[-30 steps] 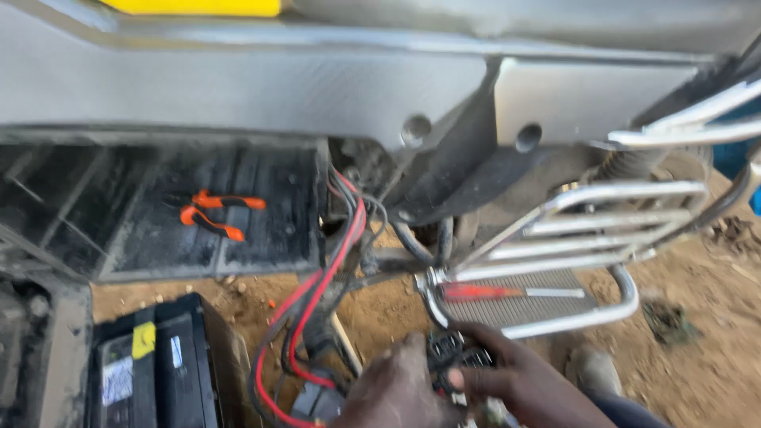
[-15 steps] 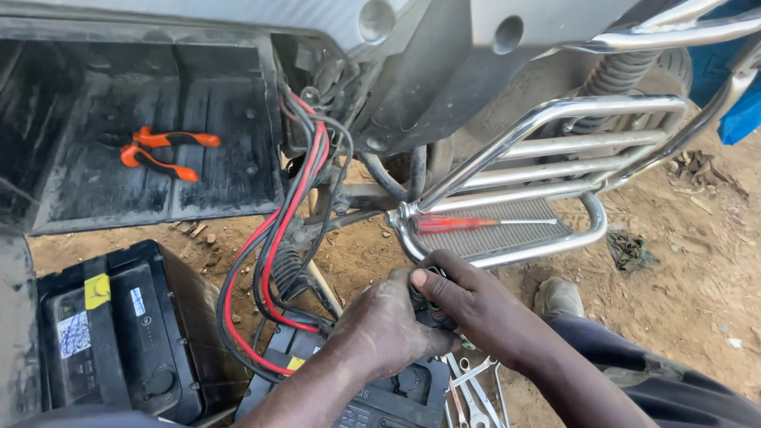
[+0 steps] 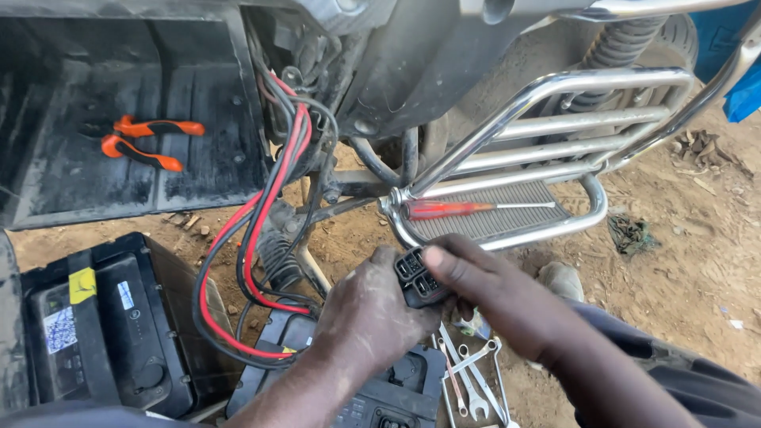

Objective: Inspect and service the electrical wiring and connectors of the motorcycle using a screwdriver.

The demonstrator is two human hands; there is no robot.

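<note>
Both hands meet on a small black plug [image 3: 418, 277] with square sockets. The left hand [image 3: 369, 309] wraps around its lower side, fingers clenched on it, while the right hand [image 3: 483, 285] grips it from the other side, thumb pressed on top. Just above the right hand, a red-handled screwdriver [image 3: 468, 208] lies on the ribbed metal footrest [image 3: 507, 222]. Red and black cables [image 3: 258, 238] loop beside the left hand. Below both hands lie several spanners [image 3: 468, 380]. Far off to the left sit a black battery [image 3: 95, 325] and orange-handled pliers [image 3: 147, 141].
</note>
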